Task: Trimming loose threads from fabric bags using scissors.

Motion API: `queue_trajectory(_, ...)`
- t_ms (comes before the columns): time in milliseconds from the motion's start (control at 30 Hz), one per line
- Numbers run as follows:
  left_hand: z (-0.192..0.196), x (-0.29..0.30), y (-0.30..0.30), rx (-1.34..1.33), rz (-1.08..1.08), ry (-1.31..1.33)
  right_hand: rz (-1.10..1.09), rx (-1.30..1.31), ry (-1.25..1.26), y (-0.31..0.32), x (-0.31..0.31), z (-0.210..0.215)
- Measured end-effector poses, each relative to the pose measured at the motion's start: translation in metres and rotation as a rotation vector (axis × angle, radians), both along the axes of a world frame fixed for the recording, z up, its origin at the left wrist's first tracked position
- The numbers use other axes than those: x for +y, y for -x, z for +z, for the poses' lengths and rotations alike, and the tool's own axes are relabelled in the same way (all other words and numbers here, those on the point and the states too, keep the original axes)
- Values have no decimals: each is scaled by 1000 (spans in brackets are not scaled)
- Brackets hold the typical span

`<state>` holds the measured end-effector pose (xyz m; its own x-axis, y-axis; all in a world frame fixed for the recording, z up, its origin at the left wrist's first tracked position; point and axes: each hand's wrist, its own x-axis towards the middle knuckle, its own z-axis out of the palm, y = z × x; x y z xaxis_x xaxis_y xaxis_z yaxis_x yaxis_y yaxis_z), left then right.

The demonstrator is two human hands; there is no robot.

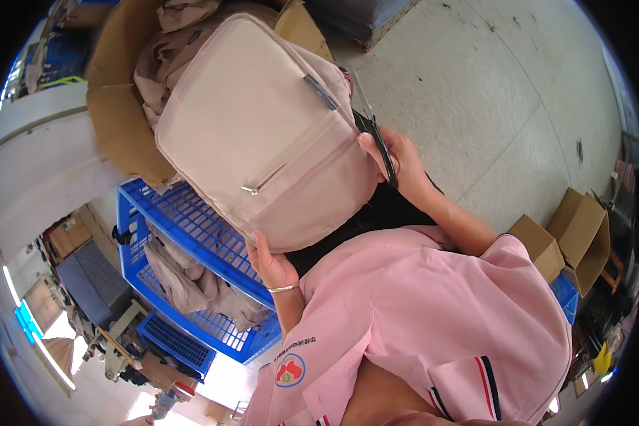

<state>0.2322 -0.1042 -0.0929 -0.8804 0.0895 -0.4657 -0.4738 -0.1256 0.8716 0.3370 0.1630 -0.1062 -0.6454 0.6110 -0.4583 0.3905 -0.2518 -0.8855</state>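
A pale beige fabric bag point(241, 121), shaped like a backpack panel, lies tilted in front of me. It has a zipped pocket with a metal zipper pull point(250, 189) and a dark tab point(321, 92) along its side. My left hand point(271, 263), with a bangle at the wrist, grips the bag's lower left edge between thumb and fingers. In my right hand point(405, 167) is a pair of scissors point(385, 153) with black handles, held against the bag's right edge. Their blades point away from me; the fingers beneath are partly hidden.
Behind the bag stands an open cardboard box point(117, 131) filled with similar beige fabric pieces point(184, 57). A blue plastic crate point(138, 220) at left holds more beige pieces point(184, 284). Open cardboard boxes point(579, 234) sit at the right on the grey floor point(490, 106).
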Motion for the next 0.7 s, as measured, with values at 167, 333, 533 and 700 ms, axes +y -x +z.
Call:
queue_trajectory(167,14,-11,26,240,19,85,17,57,132,-2,-13,1)
queue_trajectory(333,92,-66,65,639,7,237,-105,101,160,-2,-6,2)
queue_trajectory(533,250,-108,119,1230,-767,534,-264,107,-32,-2,28,6)
queue_trajectory(700,261,-41,203,1072,-1077,947,-267,192,-77,8,34,22)
